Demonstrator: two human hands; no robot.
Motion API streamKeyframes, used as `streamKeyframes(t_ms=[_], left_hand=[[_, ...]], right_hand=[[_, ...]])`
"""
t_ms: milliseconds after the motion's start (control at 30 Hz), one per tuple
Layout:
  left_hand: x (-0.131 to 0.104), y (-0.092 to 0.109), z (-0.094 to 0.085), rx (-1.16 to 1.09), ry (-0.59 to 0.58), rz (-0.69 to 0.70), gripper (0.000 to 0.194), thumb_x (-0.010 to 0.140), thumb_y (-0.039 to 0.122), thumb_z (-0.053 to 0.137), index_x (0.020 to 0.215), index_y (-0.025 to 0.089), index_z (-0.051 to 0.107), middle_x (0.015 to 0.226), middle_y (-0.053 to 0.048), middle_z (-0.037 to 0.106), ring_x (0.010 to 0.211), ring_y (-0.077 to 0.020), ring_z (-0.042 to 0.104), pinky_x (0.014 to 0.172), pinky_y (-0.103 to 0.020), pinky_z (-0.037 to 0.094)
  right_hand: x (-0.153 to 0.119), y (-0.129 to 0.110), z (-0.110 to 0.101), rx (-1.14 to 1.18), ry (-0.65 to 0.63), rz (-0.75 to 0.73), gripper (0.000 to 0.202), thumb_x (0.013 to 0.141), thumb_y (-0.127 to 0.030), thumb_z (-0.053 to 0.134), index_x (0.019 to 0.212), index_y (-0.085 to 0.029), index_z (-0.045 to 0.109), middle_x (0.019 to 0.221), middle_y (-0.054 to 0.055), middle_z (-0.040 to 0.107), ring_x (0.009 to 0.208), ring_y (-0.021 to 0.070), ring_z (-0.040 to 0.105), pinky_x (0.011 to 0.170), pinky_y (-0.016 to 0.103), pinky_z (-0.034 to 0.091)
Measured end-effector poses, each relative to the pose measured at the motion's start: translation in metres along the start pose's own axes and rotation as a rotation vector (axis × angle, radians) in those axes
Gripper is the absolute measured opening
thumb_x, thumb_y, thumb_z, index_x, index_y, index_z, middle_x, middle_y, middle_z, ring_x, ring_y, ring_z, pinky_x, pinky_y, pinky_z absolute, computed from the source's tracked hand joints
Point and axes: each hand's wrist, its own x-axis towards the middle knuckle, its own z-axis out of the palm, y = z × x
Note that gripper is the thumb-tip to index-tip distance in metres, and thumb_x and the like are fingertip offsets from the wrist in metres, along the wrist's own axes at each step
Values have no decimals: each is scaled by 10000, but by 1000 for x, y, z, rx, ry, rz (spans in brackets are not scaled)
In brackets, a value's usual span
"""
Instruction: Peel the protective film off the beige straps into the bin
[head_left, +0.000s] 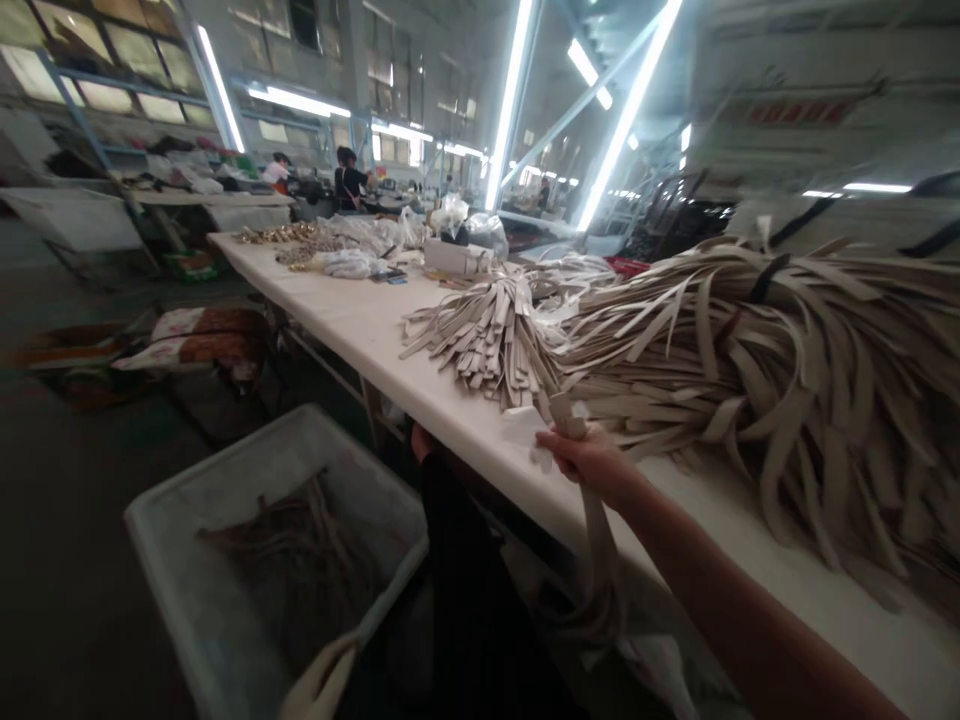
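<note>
My right hand is closed round a few flat grey-beige straps, whose tails hang below the table's edge. Just beyond its fingertips lies a small white piece; whether the fingers touch it is unclear. Ahead of this hand a bundle of straps fans out on the table. A far bigger heap of straps, bound with a dark tie, lies to the right. At the bottom edge, a pale finger-like shape by the bin's rim may be my left hand, perhaps gloved; it is blurred and cut off.
The long pale table runs away to the left, with plastic bags, a white box and metal parts on it. A white bin with straps inside stands below left. A co-worker is farther back.
</note>
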Motion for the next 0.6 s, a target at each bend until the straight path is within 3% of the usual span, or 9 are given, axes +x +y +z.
streamKeyframes(t_ms=[67, 167, 200, 267, 367, 433, 500, 600], left_hand=[[-12, 4, 5, -36, -28, 46, 395, 791, 464, 670, 1151, 303, 659, 1205, -13, 661, 1217, -280, 552, 1065, -417, 445], [-25, 24, 12, -133, -95, 336, 692, 762, 412, 728, 1384, 240, 478, 1426, -63, 515, 1326, -267, 453, 1156, -403, 312], [-27, 32, 12, -153, -111, 406, 789, 726, 393, 770, 1419, 237, 428, 1439, -74, 498, 1328, -267, 445, 1158, -403, 301], [-30, 42, 11, -196, -211, 429, 768, 711, 391, 790, 1385, 215, 468, 1359, -87, 565, 1246, -268, 515, 1112, -403, 352], [-39, 42, 9, -332, -472, 310, 560, 739, 429, 758, 1211, 160, 623, 1167, -94, 670, 1090, -259, 601, 1015, -376, 426], [-48, 35, 10, -406, -549, 204, 471, 748, 451, 743, 1096, 138, 687, 1023, -94, 707, 981, -241, 633, 945, -347, 452], [-57, 27, 11, -447, -507, 120, 416, 778, 480, 704, 1004, 131, 720, 861, -87, 712, 851, -216, 645, 856, -326, 470], [-66, 15, 7, -499, -352, 69, 437, 801, 527, 656, 971, 130, 723, 705, -62, 683, 712, -184, 624, 750, -303, 470]], right_hand=[[-28, 3, 44, 12, -181, 43, 437, 675, -579, 722, 639, -166, 583, 410, -49, 443, 350, 69, 330, 352, 209, 211], [-64, 9, 99, 31, -456, 120, 445, 705, -589, 693, 639, -163, 585, 416, -48, 449, 352, 67, 335, 357, 201, 227], [-72, 11, 114, 40, -531, 132, 451, 716, -592, 683, 630, -161, 582, 422, -44, 454, 356, 66, 339, 359, 199, 233], [-84, 13, 137, 54, -632, 123, 451, 729, -587, 674, 617, -159, 583, 433, -36, 465, 360, 65, 344, 358, 198, 235], [-86, 13, 159, 65, -663, 94, 411, 713, -557, 685, 647, -159, 611, 439, -36, 475, 365, 71, 361, 356, 201, 245], [-81, 11, 168, 65, -650, 85, 388, 698, -539, 689, 669, -157, 626, 437, -41, 470, 371, 74, 370, 364, 203, 267], [-73, 9, 175, 44, -624, 78, 375, 681, -524, 693, 669, -155, 626, 433, -45, 465, 371, 73, 368, 369, 204, 273], [-60, 10, 180, 1, -556, 66, 374, 667, -517, 701, 655, -153, 613, 426, -43, 467, 364, 71, 364, 367, 204, 259]])
